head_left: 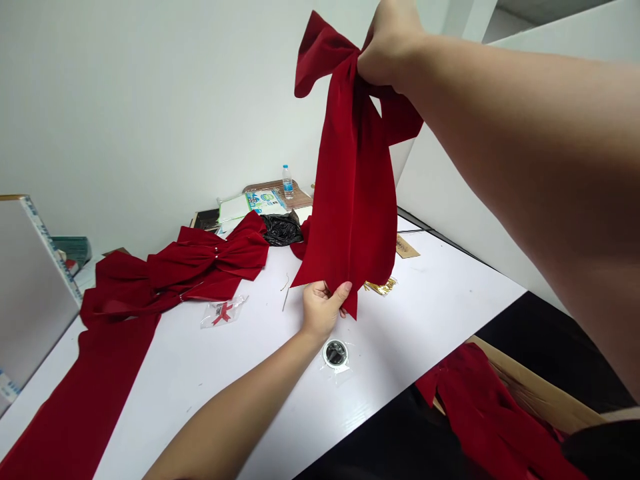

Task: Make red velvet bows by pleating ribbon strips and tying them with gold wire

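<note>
A large red velvet bow [345, 173] hangs upright in front of me over the white table, its long tails pointing down. My right hand [387, 50] is raised high and closed around the bow's centre knot; its upper part is cut off by the frame's top edge. Lower down, my left hand [323, 308] pinches the bottom end of a tail between thumb and fingers. More red velvet bows [220, 257] lie piled on the left of the table, with one wide ribbon tail [80, 393] trailing to the near left.
The white table [430, 293] has a cable grommet [335, 354], a small plastic bag [223, 312], gold twist ties [384, 287] and a black plastic bag [281, 229]. A water bottle [287, 183] stands at the back. Below right, a cardboard box [540, 390] holds red bows.
</note>
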`<state>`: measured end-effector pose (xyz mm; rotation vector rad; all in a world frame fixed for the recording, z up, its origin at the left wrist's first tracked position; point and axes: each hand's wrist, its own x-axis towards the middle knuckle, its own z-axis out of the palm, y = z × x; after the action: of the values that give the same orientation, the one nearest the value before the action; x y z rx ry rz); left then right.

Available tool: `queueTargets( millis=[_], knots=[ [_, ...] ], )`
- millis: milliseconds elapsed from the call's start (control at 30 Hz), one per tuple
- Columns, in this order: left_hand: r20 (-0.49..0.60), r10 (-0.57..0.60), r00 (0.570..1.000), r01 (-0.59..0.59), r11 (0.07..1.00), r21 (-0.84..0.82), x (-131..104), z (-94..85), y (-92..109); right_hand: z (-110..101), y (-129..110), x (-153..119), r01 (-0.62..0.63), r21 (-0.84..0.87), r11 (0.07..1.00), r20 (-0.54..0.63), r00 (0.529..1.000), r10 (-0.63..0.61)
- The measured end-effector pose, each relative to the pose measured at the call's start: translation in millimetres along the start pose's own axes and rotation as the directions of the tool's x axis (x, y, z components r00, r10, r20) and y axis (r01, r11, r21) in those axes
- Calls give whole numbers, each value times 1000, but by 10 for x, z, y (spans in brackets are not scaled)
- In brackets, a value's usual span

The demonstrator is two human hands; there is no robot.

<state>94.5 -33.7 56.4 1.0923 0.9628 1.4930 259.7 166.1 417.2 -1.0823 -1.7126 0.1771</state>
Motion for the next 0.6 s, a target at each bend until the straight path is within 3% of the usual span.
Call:
queueTargets(
  millis=[100, 367, 500, 567, 600],
  knots=[
    [67, -28, 997, 30, 999, -20, -67, 42, 14, -85, -18, -157, -163, -272, 948, -153, 980, 125],
    [192, -115, 975, 125, 991, -43, -259, 149, -9, -249, 165, -402, -201, -355, 913, -169, 974, 149],
    [255, -173, 951, 163, 985, 62, -278, 122, -48, -359, 17, -664, -135, -354, 925, -133, 987, 93],
    [426, -197, 883, 142, 977, 157, -205, 53, 1, -512, -134, -887, -70, -347, 935, -108, 994, 34],
    [551, -228, 803, 118, 967, 227, -137, -1, 52, -617, -203, -1006, -53, -347, 936, -116, 993, 13]
  ],
)
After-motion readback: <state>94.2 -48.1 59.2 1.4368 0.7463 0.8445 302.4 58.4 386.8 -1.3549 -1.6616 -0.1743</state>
